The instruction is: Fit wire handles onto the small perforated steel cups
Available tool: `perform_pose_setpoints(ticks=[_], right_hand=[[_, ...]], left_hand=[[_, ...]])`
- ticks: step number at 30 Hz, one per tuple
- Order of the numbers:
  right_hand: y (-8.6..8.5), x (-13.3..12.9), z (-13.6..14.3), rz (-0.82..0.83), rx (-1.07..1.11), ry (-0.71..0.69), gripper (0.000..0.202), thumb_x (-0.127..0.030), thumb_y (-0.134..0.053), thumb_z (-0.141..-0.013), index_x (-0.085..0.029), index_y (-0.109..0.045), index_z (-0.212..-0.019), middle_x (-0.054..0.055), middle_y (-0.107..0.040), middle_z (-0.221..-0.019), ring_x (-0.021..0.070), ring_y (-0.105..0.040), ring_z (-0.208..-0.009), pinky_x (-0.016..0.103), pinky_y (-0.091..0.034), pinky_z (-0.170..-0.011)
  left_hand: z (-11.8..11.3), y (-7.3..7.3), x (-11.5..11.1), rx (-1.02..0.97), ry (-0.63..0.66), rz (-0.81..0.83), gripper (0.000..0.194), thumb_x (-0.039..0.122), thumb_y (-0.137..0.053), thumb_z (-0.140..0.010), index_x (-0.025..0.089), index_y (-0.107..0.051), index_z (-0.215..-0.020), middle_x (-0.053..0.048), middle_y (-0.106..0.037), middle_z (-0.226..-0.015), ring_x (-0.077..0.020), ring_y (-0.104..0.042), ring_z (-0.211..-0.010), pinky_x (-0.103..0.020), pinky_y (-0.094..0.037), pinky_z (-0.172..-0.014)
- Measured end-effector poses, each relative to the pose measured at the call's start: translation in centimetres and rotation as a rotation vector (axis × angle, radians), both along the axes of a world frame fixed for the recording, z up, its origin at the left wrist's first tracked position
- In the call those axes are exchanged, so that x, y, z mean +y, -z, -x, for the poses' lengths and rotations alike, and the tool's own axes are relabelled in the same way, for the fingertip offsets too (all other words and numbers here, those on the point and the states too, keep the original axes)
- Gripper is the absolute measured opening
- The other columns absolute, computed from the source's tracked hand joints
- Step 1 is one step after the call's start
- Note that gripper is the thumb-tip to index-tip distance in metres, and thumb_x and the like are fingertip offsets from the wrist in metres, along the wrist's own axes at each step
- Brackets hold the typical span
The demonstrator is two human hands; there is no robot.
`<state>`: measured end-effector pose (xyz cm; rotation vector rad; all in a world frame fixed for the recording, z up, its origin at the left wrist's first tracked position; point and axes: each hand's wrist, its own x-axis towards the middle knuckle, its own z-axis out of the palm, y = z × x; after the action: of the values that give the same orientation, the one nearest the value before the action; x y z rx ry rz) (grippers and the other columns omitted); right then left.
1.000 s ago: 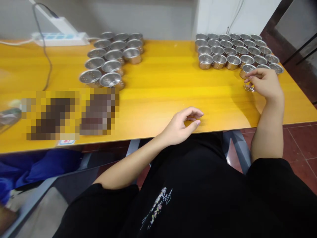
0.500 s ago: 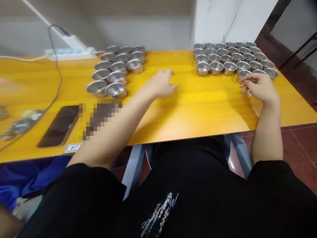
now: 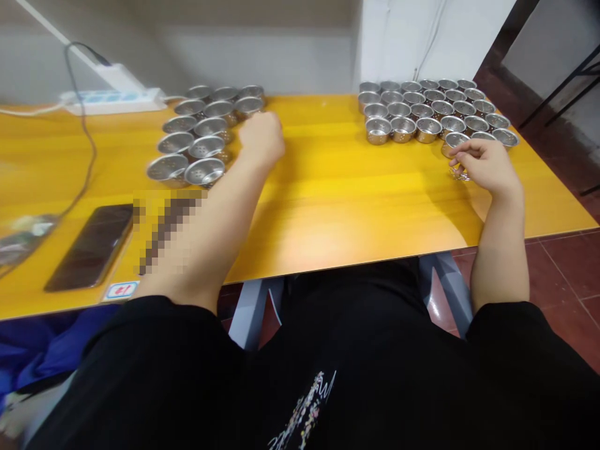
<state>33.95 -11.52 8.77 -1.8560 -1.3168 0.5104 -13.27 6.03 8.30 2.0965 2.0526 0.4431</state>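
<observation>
My left hand point(image 3: 262, 139) is curled closed at the right edge of the left group of perforated metal cups point(image 3: 206, 149). It covers the front cup of that group's right column, and its fingertips are hidden. On the right, my right hand point(image 3: 490, 165) hovers just in front of the second group of metal cups point(image 3: 428, 129), thumb and fingers bent together in a pinch. What lies between those fingertips is too small to make out. Right below them are some small shiny wire-like pieces point(image 3: 459, 175).
At the left a phone point(image 3: 91, 247) lies near the front edge, beside a pixelated patch and a small label point(image 3: 120, 290). A white power strip point(image 3: 115, 101) with a dark cable stands at the back left. Blurred small items point(image 3: 28, 234) lie at far left.
My left hand has moved left from the middle of the table onto the left group's cups, its fingers going from spread to curled. My right hand holds nearly the same place and pose.
</observation>
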Motion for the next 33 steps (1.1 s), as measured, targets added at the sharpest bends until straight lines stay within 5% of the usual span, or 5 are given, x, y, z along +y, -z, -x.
perform_pose_setpoints(ticks=[5,11,17,24,33], right_hand=[[-0.3,-0.6,-1.3,-0.06,-0.105,-0.053,0.024,0.0,-0.085,-0.108,-0.022,-0.091,-0.102,0.012,-0.092,-0.1,0.0251,-0.078,-0.083,0.044,-0.062,-0.086],[-0.2,-1.6,-4.2,0.06,-0.244,-0.004,0.027,0.004,-0.093,-0.098,-0.022,-0.09,-0.097,0.01,-0.091,-0.1,0.0245,-0.077,-0.086,0.044,-0.063,-0.096],[0.3,-1.6,-6.2,0.214,-0.375,0.033,0.026,0.001,-0.1,-0.099,-0.023,-0.096,-0.107,0.011,-0.094,-0.111,0.0227,-0.069,-0.082,0.046,-0.061,-0.101],[0.5,-1.7,-6.1,0.291,-0.371,0.09,0.02,-0.001,-0.104,-0.1,-0.02,-0.102,-0.105,0.01,-0.092,-0.1,0.0227,-0.07,-0.085,0.043,-0.06,-0.104],[0.8,-1.7,-5.9,0.289,-0.388,0.054,0.016,-0.001,-0.092,-0.108,-0.016,-0.095,-0.103,0.017,-0.098,-0.128,0.0238,-0.082,-0.113,0.037,-0.058,-0.116]], left_hand=[[-3.8,0.5,-5.5,-0.018,0.344,-0.06,0.036,0.017,-0.08,-0.113,0.026,-0.09,-0.146,-0.012,-0.091,-0.141,-0.0402,-0.082,-0.133,-0.065,-0.066,-0.128],[-6.7,0.6,-15.8,-0.154,0.786,-0.026,0.04,0.014,-0.068,-0.109,0.027,-0.092,-0.139,-0.011,-0.097,-0.134,-0.0392,-0.092,-0.123,-0.051,-0.07,-0.109],[-5.3,2.4,-19.3,-0.316,0.929,-0.05,0.031,0.025,-0.067,-0.121,0.025,-0.087,-0.144,-0.013,-0.094,-0.135,-0.0338,-0.089,-0.112,-0.05,-0.072,-0.111],[-3.4,5.6,-20.4,-0.555,0.773,-0.169,0.079,0.041,-0.088,-0.114,0.029,-0.059,-0.186,-0.021,-0.064,-0.181,-0.0372,-0.079,-0.139,-0.06,-0.075,-0.127],[-4.6,8.8,-21.3,-0.395,0.676,-0.052,0.108,0.06,-0.087,-0.115,0.029,-0.029,-0.2,-0.033,-0.033,-0.207,-0.0603,-0.027,-0.202,-0.096,-0.033,-0.158]])
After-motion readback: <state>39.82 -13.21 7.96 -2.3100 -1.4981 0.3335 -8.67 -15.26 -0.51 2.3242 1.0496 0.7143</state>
